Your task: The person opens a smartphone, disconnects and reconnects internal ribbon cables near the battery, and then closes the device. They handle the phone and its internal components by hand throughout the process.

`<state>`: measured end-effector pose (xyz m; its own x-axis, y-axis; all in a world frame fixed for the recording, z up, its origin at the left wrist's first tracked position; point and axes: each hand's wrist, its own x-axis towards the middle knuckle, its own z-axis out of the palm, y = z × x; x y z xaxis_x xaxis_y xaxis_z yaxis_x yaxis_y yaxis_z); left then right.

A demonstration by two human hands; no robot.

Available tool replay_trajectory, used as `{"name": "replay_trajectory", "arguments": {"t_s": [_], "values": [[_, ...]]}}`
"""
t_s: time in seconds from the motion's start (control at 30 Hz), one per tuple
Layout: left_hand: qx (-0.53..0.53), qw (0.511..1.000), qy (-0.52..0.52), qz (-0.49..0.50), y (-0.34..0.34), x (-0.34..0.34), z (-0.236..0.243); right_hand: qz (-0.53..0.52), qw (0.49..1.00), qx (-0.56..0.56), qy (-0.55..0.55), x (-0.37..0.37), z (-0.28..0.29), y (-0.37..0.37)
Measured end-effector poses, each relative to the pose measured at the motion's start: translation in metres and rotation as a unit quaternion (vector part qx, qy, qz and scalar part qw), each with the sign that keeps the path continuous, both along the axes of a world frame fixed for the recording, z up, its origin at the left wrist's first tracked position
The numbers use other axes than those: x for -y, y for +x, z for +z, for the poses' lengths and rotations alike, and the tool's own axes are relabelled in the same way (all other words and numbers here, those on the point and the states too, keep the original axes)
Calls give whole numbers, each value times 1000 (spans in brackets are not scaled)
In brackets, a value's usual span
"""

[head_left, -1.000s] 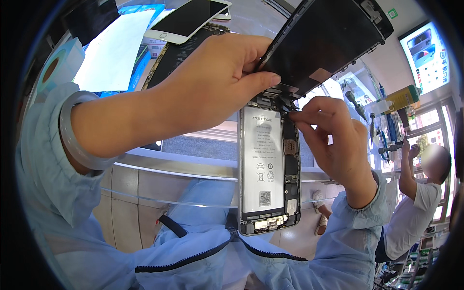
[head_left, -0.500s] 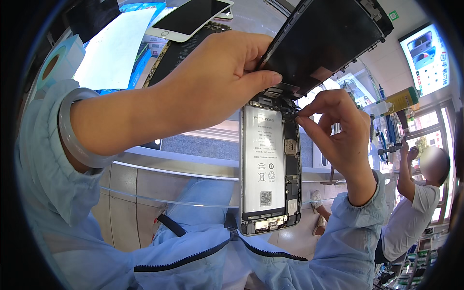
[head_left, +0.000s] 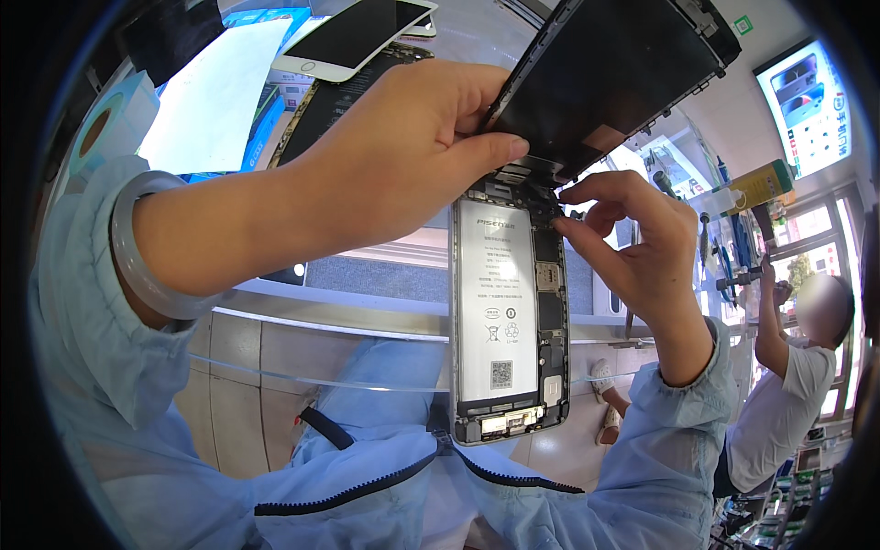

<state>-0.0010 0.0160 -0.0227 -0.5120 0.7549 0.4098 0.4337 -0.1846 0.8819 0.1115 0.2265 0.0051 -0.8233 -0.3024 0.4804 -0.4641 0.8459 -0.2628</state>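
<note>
Just right of centre of the frame, an opened phone body (head_left: 553,353) is held upright, its insides facing the camera and its lower end reaching down over the person's lap. A long white battery (head_left: 498,298) fills the left side of it, with dark boards and metal covers along the right. Above it, at the top of the frame, the black display panel (head_left: 610,96) slants up to the right, its lower end meeting the top of the body.

The left hand (head_left: 431,133) comes across from the left, its grip pinching the panel's lower left corner between thumb and fingers. The right hand (head_left: 642,252) is at the body's upper right edge; its grip is slightly spread, thumb and forefinger tips a little apart.

Behind the hands is the bench (head_left: 344,307), with a white phone (head_left: 353,41) face up at the upper left, a white sheet (head_left: 215,101) and a roll of labels (head_left: 99,128) farther left. A yellow bottle (head_left: 763,186) lies tilted at the right. Beyond it, at the right edge, another person (head_left: 779,412) in a white top raises their hands.
</note>
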Motion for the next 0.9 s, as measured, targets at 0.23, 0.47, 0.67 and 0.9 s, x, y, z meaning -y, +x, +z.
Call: {"name": "replay_trajectory", "arguments": {"t_s": [0.23,0.47,0.67,0.9], "values": [[-3,1000,9,-7,0,1,-1,39,999,-14,19,-3,0,-2],[-4,1000,-3,-4,0,2,0,68,996,-58,28,-3,-2,-4],[-1,1000,-15,4,1,2,1,79,995,-52,18,-3,-3,-4],[8,1000,-11,4,2,1,1,100,984,-78,126,-1,2,-1]]}}
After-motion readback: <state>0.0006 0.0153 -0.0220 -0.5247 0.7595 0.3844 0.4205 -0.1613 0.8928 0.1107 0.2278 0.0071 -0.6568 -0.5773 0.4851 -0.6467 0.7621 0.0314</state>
